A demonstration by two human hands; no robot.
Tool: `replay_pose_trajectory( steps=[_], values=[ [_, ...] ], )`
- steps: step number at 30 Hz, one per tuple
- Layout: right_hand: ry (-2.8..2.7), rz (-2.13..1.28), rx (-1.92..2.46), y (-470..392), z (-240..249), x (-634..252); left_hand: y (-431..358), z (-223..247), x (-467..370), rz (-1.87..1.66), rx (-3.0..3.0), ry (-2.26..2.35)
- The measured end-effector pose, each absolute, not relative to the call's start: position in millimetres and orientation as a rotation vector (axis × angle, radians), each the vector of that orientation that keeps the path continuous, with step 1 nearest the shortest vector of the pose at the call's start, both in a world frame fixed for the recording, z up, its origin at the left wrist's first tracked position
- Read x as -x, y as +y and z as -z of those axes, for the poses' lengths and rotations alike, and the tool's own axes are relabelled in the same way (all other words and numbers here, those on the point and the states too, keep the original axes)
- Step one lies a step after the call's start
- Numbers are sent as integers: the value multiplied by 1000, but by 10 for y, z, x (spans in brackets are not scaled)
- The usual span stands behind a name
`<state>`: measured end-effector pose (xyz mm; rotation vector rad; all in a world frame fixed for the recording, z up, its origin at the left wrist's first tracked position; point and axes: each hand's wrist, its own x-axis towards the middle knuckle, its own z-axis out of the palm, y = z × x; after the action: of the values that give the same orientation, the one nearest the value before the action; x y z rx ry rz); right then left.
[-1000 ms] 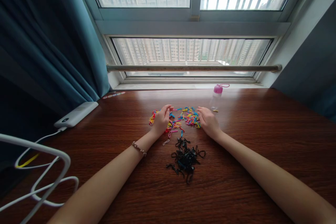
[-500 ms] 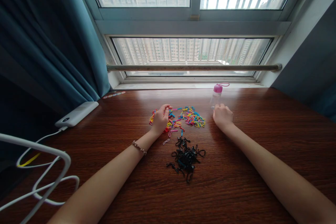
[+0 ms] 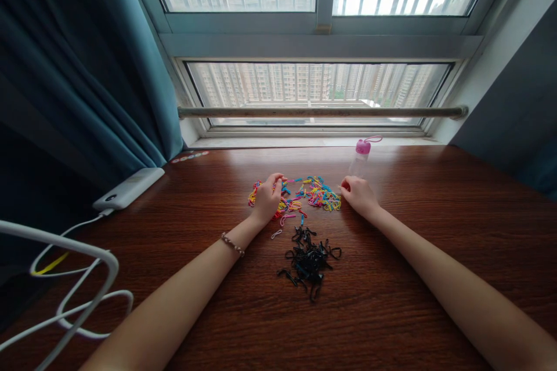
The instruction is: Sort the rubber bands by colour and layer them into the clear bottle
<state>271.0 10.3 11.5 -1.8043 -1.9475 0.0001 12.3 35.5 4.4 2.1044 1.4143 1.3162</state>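
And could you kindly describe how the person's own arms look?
The left forearm shows no sleeve and has a beaded-looking bracelet in brown and paler tones near the wrist. The right forearm is also sleeveless, with no bracelet visible. Neither the left grip nor the right grip wears a glove.

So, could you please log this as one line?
left hand: over left multicoloured elastic-band pile; right hand: seemingly pinching small band beside right pile; black bands: nearest heap

We can read no text or number; the dark mark [image 3: 111, 197] on the white device [image 3: 134, 184] near the left edge of the tabletop [image 3: 261, 330] is illegible.
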Motion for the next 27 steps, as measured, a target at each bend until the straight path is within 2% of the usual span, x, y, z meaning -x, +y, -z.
replay_pose_trajectory(
  steps=[3,7,9,16,27],
  values=[
    [-1746,-118,1624,103,-131,-2672,357,-41,-123,-1321,-2109,1415],
    [-1223,99,1705,174,-119,-2805,355,-42,-125,-1312,-2117,1425],
    [-1133,155,1655,260,-54,-2931,353,-43,-125,-1305,-2119,1428],
    [-1448,-60,1541,554,266,-3231,338,-56,-133,-1313,-2115,1427],
    [-1440,-133,1584,576,306,-3256,332,-57,-134,-1333,-2097,1431]
  ],
)
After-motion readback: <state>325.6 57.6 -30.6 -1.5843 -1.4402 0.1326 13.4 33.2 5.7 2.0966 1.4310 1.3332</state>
